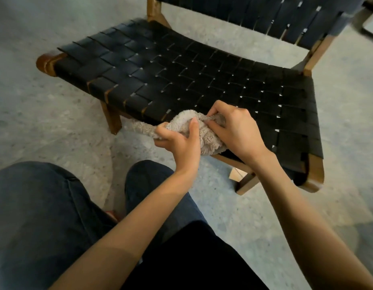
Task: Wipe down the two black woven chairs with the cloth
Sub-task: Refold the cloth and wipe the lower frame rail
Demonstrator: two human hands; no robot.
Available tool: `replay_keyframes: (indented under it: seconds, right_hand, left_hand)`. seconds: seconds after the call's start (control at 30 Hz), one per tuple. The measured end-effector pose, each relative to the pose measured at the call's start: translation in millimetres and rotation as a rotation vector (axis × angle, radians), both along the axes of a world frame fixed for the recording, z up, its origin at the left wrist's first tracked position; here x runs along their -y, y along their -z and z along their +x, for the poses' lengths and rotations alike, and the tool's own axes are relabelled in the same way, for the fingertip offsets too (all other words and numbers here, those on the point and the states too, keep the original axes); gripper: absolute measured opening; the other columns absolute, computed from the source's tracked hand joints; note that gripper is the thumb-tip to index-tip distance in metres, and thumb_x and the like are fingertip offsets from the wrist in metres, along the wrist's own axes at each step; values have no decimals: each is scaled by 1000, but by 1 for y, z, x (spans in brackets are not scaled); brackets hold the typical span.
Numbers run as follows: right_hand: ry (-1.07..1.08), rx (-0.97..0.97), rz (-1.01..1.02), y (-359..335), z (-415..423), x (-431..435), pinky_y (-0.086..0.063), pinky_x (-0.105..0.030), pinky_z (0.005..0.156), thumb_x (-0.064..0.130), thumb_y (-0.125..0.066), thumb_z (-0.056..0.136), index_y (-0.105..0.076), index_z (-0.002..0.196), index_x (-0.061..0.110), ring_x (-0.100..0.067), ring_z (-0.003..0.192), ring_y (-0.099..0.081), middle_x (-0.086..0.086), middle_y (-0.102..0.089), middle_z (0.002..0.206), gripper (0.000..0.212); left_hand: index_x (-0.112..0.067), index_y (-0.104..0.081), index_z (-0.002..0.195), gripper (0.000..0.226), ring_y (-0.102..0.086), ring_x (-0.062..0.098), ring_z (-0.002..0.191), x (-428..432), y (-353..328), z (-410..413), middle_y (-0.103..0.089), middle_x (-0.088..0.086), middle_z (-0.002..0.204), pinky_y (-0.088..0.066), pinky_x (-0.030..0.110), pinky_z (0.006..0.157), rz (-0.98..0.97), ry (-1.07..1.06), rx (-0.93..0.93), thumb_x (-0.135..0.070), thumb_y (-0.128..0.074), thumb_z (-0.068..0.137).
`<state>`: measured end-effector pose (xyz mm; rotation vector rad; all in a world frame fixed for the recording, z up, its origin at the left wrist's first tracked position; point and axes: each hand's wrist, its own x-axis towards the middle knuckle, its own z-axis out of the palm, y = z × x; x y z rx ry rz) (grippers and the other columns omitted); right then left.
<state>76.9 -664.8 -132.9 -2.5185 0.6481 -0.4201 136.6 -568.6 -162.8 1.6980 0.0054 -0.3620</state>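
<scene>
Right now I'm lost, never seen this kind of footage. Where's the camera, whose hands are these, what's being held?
There is no robot here. A person works with bare hands, and the single picture comes from a wide-angle camera worn on their head, looking forward and down. That is why their forearms and jeans fill the bottom.

In front, on a speckled floor, stands a low chair with a wooden frame and woven black straps.

Both hands bunch a fluffy beige cloth at the seat's front edge. The left hand grips it from one side and the right hand pinches it from the other. Only this one chair shows clearly.
</scene>
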Motion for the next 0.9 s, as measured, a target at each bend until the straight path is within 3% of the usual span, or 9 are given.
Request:
replay_keyframes:
  seconds: [0.2, 0.33, 0.47, 0.6, 0.77, 0.9]
  right_hand:
    - [72, -99, -145, -9, -53, 15, -48, -30, 72, 26, -60, 91, -59, 99, 20, -13, 86, -60, 5, -64, 90, 11]
    - [134, -116, -177, -12, -82, 20, -51, -38, 83, 24, -62, 91, -59, 101, 17, -18, 88, -61, 1, -65, 90, 13]
    - [227, -59, -184, -13, -100, 20, -48, -34, 74, 21, -63, 89, -61, 95, 14, -20, 81, -59, -1, -63, 84, 9]
    - [292, 3, -113, -13, -115, 21, -49, -40, 75, 19, -65, 89, -63, 95, 12, -19, 83, -58, -2, -62, 87, 10]
    - [361, 85, -101, -10, -122, 12, -49, -37, 70, 19, -65, 88, -64, 96, 12, -18, 81, -57, -2, -62, 87, 10]
    - [366, 103, -192, -4, -118, -2, -50, -36, 59, 18, -63, 89, -62, 94, 12, -16, 73, -57, 0, -62, 84, 8]
  left_hand:
    - [-25, -16, 113, 60, -31, 22, 122, 17, -5, -60, -17, 8, 128, -48, 15, 77, -34, 80, -94, -34, -68, 85]
    - [-26, -14, 110, 61, -28, 17, 118, 28, -9, -91, -15, 2, 119, -48, 14, 76, -64, 106, -141, -32, -69, 84]
    - [-25, -14, 109, 60, -29, 16, 119, 41, -15, -112, -14, 1, 118, -46, 9, 75, -86, 108, -195, -31, -69, 85]
    - [-19, -16, 119, 63, -31, 22, 126, 49, -19, -128, -15, 8, 128, -49, 20, 87, -72, 109, -227, -30, -68, 85]
    - [-21, -18, 118, 63, -32, 15, 119, 40, -14, -127, -18, 8, 126, -48, 4, 65, -71, 181, -212, -33, -69, 84]
    - [-30, -29, 108, 50, -41, 2, 97, 23, -14, -113, -29, 4, 119, -42, -2, 54, -60, 270, -267, -35, -71, 83]
